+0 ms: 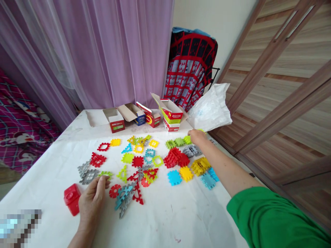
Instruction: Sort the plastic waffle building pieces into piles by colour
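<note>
My left hand [93, 193] is low on the left, fingers curled and thumb on top, closed at a lime-green interlocking piece [106, 173] that shows past the fingertips. Just left of it is a red tub-like block [72, 198]. Grey window tiles [89, 176] lie beyond the same hand. My right hand [198, 137] reaches far right with fingers bent down; a lime-green edge [202, 131] sticks out behind it, and its fingertips are largely hidden. Beside those fingers lie lime-green square tiles [179, 142]. Nearer sit a red tile pile [173, 157] and grey tiles [191, 151].
Mixed triangles, frames and red wheels [115, 190] are scattered mid-table. Yellow tiles [200, 166] and blue tiles [174, 177] lie at right. Opened small boxes [117, 124] line the back of the white-covered table [155, 220], with a white plastic bag [212, 108] at the back right.
</note>
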A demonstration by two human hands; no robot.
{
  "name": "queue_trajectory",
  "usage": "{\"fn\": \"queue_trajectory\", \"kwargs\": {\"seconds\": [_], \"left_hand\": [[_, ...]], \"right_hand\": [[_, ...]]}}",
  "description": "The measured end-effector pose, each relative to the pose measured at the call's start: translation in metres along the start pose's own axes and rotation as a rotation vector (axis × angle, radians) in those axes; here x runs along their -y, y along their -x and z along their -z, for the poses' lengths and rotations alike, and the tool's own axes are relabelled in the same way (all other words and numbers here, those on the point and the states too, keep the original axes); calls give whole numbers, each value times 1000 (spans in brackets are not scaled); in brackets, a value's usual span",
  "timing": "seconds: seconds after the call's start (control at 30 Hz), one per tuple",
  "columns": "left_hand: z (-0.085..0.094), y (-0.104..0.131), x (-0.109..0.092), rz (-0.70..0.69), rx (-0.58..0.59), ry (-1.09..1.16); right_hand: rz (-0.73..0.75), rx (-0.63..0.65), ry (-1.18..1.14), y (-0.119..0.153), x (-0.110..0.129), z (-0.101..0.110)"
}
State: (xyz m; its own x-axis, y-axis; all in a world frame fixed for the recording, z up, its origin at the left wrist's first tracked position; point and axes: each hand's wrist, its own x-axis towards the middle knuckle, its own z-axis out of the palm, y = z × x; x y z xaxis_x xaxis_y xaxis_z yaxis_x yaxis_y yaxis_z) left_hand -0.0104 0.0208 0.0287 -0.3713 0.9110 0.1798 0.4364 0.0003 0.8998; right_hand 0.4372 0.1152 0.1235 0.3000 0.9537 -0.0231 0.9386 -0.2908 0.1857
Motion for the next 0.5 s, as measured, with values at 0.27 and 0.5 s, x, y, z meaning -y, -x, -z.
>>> {"fn": "queue_trajectory", "kwargs": {"seconds": [0.27, 0.5], "left_hand": [[-4, 2, -1, 4, -4, 51], [-5, 1, 1, 6, 4, 94]], "right_hand": [[160, -47, -60, 13, 41, 27], [410, -68, -129, 26, 122, 56]]}}
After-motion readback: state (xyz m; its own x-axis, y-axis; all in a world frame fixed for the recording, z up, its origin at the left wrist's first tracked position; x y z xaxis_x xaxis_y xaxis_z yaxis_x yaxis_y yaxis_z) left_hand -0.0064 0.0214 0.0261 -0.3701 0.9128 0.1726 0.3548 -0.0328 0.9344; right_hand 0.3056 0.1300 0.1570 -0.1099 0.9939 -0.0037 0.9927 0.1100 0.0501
